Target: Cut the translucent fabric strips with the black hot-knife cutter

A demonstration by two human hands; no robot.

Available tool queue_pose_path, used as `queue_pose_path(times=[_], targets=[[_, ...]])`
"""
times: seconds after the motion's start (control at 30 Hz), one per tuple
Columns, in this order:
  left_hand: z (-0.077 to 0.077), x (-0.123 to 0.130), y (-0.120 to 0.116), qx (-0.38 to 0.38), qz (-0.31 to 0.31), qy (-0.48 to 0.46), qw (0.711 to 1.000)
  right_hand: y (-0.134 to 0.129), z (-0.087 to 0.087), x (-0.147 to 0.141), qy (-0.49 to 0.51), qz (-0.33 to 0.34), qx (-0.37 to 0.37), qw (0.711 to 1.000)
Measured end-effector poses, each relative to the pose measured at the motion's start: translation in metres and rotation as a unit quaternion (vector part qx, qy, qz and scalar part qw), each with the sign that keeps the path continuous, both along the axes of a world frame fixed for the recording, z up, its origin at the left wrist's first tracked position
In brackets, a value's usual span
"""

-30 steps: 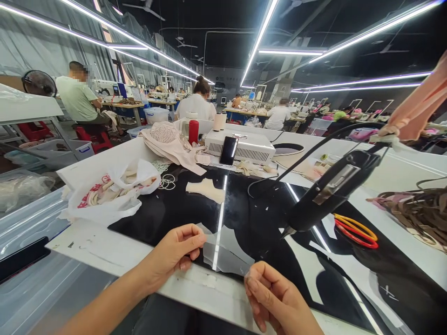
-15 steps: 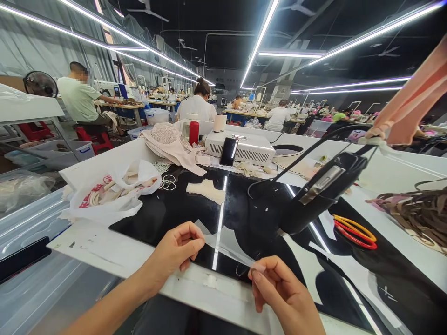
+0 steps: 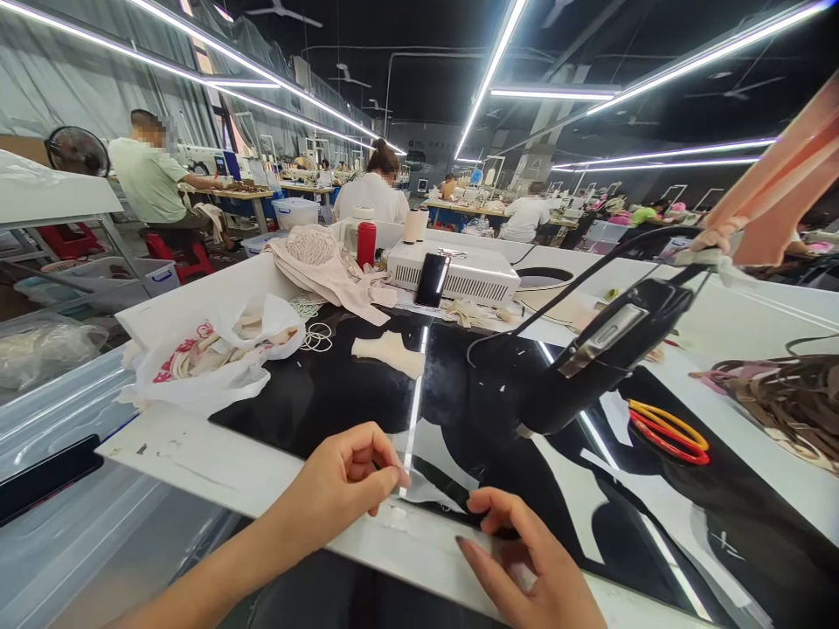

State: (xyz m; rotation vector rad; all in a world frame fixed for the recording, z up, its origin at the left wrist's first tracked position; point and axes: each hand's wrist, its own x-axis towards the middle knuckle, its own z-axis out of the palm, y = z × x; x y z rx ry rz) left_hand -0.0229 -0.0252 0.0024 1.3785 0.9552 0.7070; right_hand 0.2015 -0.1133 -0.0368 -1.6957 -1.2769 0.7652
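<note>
My left hand (image 3: 360, 472) is above the front edge of the black work surface (image 3: 328, 384), thumb and forefinger pinched together. From its fingertips a thin, translucent whitish strip (image 3: 433, 491) trails to the right. My right hand (image 3: 530, 555) is lower and to the right, its thumb and forefinger spread apart, near the strip's far end but not gripping it. Beyond the hands lies a cream fabric piece (image 3: 390, 352). To the right a black, upright-tilted machine (image 3: 599, 354) with a metal plate stands on the surface.
A white plastic bag (image 3: 197, 384) of fabric scraps lies at left. Behind are a phone (image 3: 433, 279), a white box-shaped device (image 3: 452, 266) and a red bottle (image 3: 365, 243). Orange and red rings (image 3: 672, 432) and brown straps (image 3: 773, 402) are at right. Co-workers sit farther back.
My right thumb and forefinger have parted and let go of the strip's end. My left hand has shifted right, still pinching the strip, which now sags instead of being stretched.
</note>
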Motion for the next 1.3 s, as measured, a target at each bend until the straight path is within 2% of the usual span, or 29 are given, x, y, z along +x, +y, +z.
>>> queue_pose_path(times=[0.13, 0.23, 0.3, 0.4, 0.53, 0.67, 0.73, 0.8, 0.9, 0.97, 1.03, 1.13, 1.2, 1.3], targets=[[0.009, 0.005, -0.008, 0.083, -0.034, 0.099, 0.991, 0.004, 0.004, -0.006, -0.01, 0.016, 0.07, 0.997], [0.014, 0.009, -0.011, 0.128, -0.063, 0.161, 0.977, 0.012, 0.01, -0.014, -0.008, 0.085, 0.097, 0.992], [0.017, 0.012, -0.011, 0.152, -0.07, 0.174, 0.971, 0.018, 0.014, -0.017, -0.001, 0.118, 0.087, 0.989], [0.019, 0.016, -0.009, 0.166, -0.045, 0.148, 0.974, 0.022, 0.019, -0.021, 0.082, 0.098, 0.035, 0.991], [0.01, 0.02, -0.004, 0.106, -0.042, 0.074, 0.991, 0.02, 0.023, -0.027, 0.265, 0.044, 0.006, 0.963], [-0.002, 0.024, -0.002, -0.032, -0.067, -0.022, 0.997, 0.017, 0.019, -0.034, 0.364, 0.026, 0.007, 0.931], [-0.003, 0.025, -0.002, -0.071, -0.075, -0.071, 0.992, 0.015, 0.017, -0.031, 0.353, 0.023, -0.006, 0.935], [-0.001, 0.024, -0.001, -0.084, -0.078, -0.086, 0.99, 0.013, 0.015, -0.024, 0.301, -0.013, 0.0, 0.954], [0.003, 0.023, 0.002, -0.111, -0.104, -0.063, 0.986, 0.011, 0.014, -0.011, 0.186, -0.113, 0.068, 0.974], [0.005, 0.023, 0.005, -0.127, -0.137, -0.052, 0.981, 0.01, 0.013, -0.008, 0.125, -0.132, 0.114, 0.977], [0.005, 0.025, 0.008, -0.133, -0.162, -0.055, 0.976, 0.01, 0.012, -0.011, 0.1, -0.088, 0.126, 0.983], [0.004, 0.028, 0.016, -0.124, -0.176, -0.057, 0.975, 0.013, 0.01, -0.021, 0.119, -0.005, 0.09, 0.989], [0.004, 0.029, 0.022, -0.113, -0.178, -0.039, 0.977, 0.017, 0.009, -0.024, 0.138, 0.018, 0.065, 0.988], [0.003, 0.029, 0.034, -0.098, -0.178, -0.006, 0.979, 0.024, 0.011, -0.021, 0.157, 0.016, 0.034, 0.987]])
